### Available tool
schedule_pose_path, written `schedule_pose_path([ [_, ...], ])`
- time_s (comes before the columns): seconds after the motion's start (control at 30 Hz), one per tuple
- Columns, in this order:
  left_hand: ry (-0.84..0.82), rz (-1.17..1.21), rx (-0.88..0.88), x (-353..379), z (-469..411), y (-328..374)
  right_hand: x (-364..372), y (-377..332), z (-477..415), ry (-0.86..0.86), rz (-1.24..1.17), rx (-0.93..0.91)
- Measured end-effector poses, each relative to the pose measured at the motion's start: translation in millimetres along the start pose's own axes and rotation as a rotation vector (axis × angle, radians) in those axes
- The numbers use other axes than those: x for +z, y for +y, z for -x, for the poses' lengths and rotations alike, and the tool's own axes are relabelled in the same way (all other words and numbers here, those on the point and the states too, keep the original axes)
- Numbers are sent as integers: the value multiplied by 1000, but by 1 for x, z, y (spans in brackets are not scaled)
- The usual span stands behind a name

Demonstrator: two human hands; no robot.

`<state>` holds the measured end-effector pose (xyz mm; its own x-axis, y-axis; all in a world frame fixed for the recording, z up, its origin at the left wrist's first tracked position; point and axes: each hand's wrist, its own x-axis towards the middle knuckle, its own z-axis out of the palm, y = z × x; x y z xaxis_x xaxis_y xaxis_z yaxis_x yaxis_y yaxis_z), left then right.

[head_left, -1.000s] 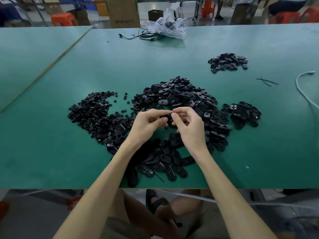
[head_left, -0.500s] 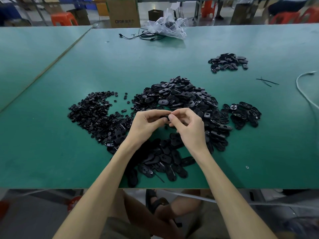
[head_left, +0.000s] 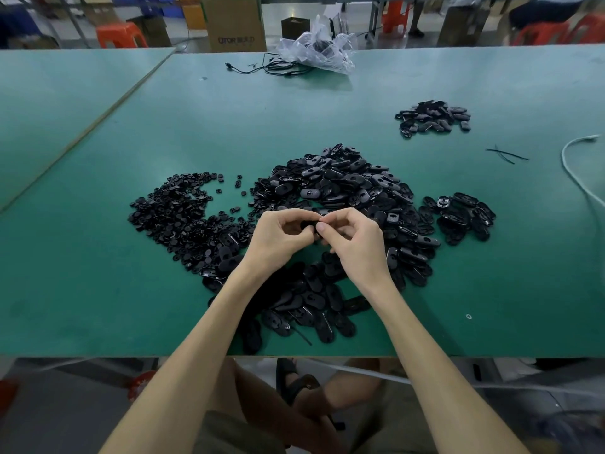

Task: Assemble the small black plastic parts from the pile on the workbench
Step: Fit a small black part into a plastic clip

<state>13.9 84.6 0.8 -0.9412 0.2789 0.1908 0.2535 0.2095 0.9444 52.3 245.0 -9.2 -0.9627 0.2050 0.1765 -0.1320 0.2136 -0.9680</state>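
Both the left hand and the right hand pinch one small black part over the pile.

Fingers of each hand curl inward, with thumbs and forefingers meeting on the part, which is mostly hidden between them. Below lies the large pile of oval black pieces, mid-way across the green tabletop and reaching to its near edge. A spread of smaller round pieces adjoins the pile on the left. A small heap sits just beside it on the right, and another heap lies well apart, farther back. At the far edge sits a crumpled clear bag with a black cable beside it. A white cable runs along the right.
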Motion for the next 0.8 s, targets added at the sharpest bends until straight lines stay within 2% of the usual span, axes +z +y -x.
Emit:
schedule_pose_path([
  [0.2, 0, -21, -1, 0, 0, -2, 1, 0, 1, -19, -4, 15],
  [0.4, -74, 124, 7, -9, 0, -1, -1, 1, 2, 21, -54, 12],
  [0.8, -61, 91, -13, -9, -1, -2, 1, 0, 2, 23, -10, -1],
])
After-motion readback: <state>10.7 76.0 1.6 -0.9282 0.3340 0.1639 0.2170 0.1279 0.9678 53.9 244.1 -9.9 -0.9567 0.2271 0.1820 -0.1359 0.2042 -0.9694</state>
